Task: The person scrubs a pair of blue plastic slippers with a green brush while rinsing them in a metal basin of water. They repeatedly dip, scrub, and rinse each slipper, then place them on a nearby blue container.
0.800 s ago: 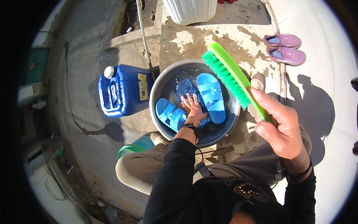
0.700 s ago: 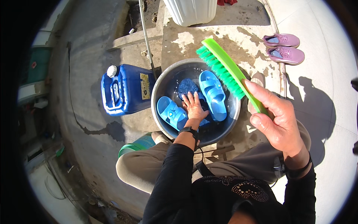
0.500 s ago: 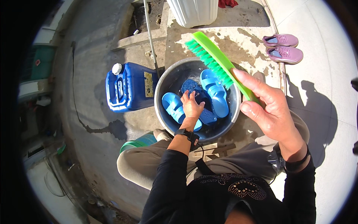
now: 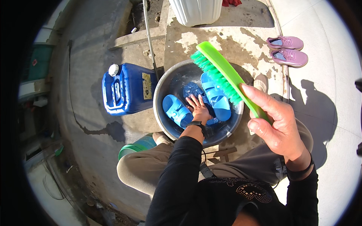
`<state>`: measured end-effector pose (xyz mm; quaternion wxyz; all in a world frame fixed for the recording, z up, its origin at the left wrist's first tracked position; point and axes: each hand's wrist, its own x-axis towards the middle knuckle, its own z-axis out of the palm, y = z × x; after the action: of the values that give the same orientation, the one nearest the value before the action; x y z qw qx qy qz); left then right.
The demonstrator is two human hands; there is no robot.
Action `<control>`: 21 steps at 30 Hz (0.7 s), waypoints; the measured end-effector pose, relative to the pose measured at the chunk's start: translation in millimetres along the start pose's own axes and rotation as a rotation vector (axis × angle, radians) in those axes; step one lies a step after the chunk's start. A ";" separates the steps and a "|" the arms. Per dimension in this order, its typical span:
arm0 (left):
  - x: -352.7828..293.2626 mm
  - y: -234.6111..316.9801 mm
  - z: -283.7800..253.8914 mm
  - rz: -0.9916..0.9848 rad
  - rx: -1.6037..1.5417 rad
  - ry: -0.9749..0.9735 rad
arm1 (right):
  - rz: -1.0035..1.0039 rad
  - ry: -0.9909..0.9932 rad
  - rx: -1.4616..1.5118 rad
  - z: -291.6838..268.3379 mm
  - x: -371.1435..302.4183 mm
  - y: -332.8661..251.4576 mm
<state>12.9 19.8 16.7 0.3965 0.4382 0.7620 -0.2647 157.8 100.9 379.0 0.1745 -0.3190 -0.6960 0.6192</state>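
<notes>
In front of me stands a round grey basin (image 4: 160, 94) with water in it. My left hand (image 4: 198, 109) reaches down into it, fingers spread, palm side down over a darker blue slipper (image 4: 192, 89) that it partly covers. One lighter blue slipper (image 4: 176, 111) lies left of that hand, another blue slipper (image 4: 216, 96) right of it. Raised over the basin's right side, my right hand (image 4: 277, 122) pinches the handle of a bright green scrubbing brush (image 4: 222, 73) between thumb and fingers. The brush's bristles face left and down.
A blue jerrycan (image 4: 130, 88) with a white cap stands left of the basin. A green bucket (image 4: 136, 146) is by my left knee. Beyond the basin is a white ribbed tub (image 4: 196, 11). Pink shoes (image 4: 289, 57) sit at the right, beside a pipe (image 4: 285, 83) along the ground.
My left hand has pushed a little right and its fingers have spread flatter over the darker slipper. The brush in my right hand has come slightly lower and nearer.
</notes>
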 end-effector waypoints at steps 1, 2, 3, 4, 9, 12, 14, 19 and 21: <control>4.7 1.5 2.9 -0.001 -0.021 -0.035 | -0.014 -0.004 0.012 0.0 2.7 0.3; 9.4 -0.9 4.0 0.038 -0.048 -0.062 | -0.032 -0.004 0.021 0.3 4.7 0.4; 13.2 -4.7 3.6 0.090 -0.067 -0.065 | -0.049 -0.015 0.020 0.6 4.6 0.3; 13.7 -7.0 3.7 0.119 0.016 0.034 | -0.042 -0.005 0.011 1.0 4.6 0.3; -12.7 -23.5 -7.4 0.206 -0.184 0.321 | -0.082 0.013 -0.031 6.0 4.1 4.3; -30.7 -50.4 -25.1 0.325 -0.426 0.492 | -0.164 0.009 -0.039 11.6 5.3 5.9; -42.2 -76.9 -30.9 0.345 -0.605 0.812 | -0.246 0.025 -0.068 15.7 8.3 7.2; -59.2 -117.5 -5.0 -0.437 -0.910 0.813 | -0.300 0.014 -0.072 24.0 12.4 9.2; -59.6 -113.0 17.5 -0.520 -1.032 0.458 | -0.323 0.012 -0.050 26.5 12.7 11.1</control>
<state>-61.7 -74.4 63.3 0.3063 0.0357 0.9393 0.1506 134.1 89.7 361.7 0.2680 -0.2110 -0.7522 0.5638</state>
